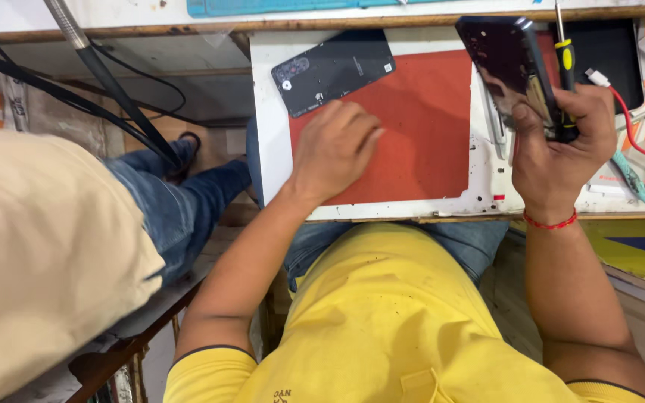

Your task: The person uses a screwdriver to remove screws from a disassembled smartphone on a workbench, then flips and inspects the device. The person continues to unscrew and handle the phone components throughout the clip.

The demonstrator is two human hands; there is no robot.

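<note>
Head view: white counter [266,112] carries a red mat [427,134], bare at its middle. Left hand [334,149] rests there, fingers curled, holding nothing, just below a dark back cover [334,71] lying tilted. Right hand [561,142] grips an upright phone [505,63] and screwdriver [565,67], both pointing up-left.

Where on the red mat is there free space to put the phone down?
The red mat is bare between the left hand and the right hand, below the black back cover. The right edge is crowded: tweezers, cable, boxes.
</note>
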